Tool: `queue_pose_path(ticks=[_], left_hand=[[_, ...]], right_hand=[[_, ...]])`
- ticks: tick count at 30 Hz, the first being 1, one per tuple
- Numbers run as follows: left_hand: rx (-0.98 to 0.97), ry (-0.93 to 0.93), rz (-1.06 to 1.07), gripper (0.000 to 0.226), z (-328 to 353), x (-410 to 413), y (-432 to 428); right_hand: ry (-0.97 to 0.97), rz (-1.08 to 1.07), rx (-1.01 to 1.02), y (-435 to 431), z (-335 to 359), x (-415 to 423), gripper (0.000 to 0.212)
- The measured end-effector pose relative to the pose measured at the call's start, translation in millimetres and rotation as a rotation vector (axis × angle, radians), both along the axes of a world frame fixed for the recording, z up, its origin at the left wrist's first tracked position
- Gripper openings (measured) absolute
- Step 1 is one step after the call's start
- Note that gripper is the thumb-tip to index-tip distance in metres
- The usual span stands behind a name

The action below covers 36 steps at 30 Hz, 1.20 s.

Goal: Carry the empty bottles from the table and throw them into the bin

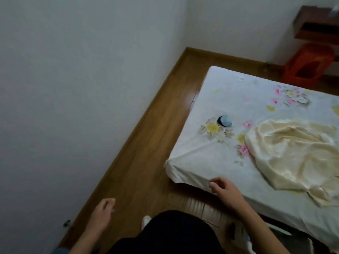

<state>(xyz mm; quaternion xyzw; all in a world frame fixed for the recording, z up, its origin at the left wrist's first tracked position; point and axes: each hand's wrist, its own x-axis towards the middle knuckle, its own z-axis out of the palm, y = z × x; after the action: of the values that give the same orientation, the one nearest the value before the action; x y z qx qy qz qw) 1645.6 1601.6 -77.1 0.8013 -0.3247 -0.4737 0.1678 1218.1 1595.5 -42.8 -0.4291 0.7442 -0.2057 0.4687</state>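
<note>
No bottle and no table with bottles shows in the head view. An orange plastic bin-like container [308, 65] stands on the floor at the far right, beyond the bed. My left hand [103, 209] hangs over the wooden floor at the lower left, fingers loosely curled, holding nothing. My right hand [222, 187] hovers at the near corner of the bed, fingers loosely curled and apart, holding nothing.
A bed with a white flowered sheet [211, 158] fills the right side. On it lie a cream cloth [293, 154] and a small blue and black object [224, 121]. A strip of wooden floor [146, 143] runs between bed and white wall. A dark wooden shelf [315, 24] hangs above the orange container.
</note>
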Motion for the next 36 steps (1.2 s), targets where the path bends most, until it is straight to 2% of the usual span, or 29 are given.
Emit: queue_pose_path(ticks=[3, 5, 14, 18, 21, 24, 28, 31, 36], left_hand=[[0.051, 0.049, 0.109, 0.022, -5.4, 53.3, -12.9], [0.075, 0.056, 0.109, 0.024, -8.5, 79.6, -27.6], [0.117, 0.045, -0.195, 0.024, -7.9, 123.0, -134.4], [0.144, 0.013, -0.218, 0.021, -19.3, 132.4, -196.9], [0.156, -0.007, -0.150, 0.024, -36.7, 145.7, -244.2], [0.161, -0.016, -0.066, 0.023, -37.6, 154.8, -292.8], [0.122, 0.003, 0.050, 0.025, -28.5, 161.1, -367.7], [0.126, 0.010, 0.046, 0.027, -24.2, 162.4, -429.9], [0.191, 0.026, -0.072, 0.024, -15.5, 134.3, -534.1]], right_hand=[[-0.009, 0.011, 0.027, -32.4, -13.0, 48.5, 0.010], [-0.007, 0.008, 0.054, -45.8, -26.4, 74.4, 0.005], [0.029, -0.067, 0.259, -74.1, -66.5, 128.7, 0.011], [0.038, -0.113, 0.332, -116.4, -77.0, 131.9, 0.012], [0.040, -0.103, 0.367, -169.9, -90.1, 133.8, 0.018], [0.007, -0.064, 0.388, -242.5, -95.5, 142.4, 0.014], [-0.001, 0.083, 0.325, -351.8, -88.0, 159.6, 0.020], [-0.002, 0.152, 0.244, -431.8, -71.8, 166.7, 0.027], [-0.036, 0.156, 0.166, -535.7, -43.0, 159.1, 0.022]])
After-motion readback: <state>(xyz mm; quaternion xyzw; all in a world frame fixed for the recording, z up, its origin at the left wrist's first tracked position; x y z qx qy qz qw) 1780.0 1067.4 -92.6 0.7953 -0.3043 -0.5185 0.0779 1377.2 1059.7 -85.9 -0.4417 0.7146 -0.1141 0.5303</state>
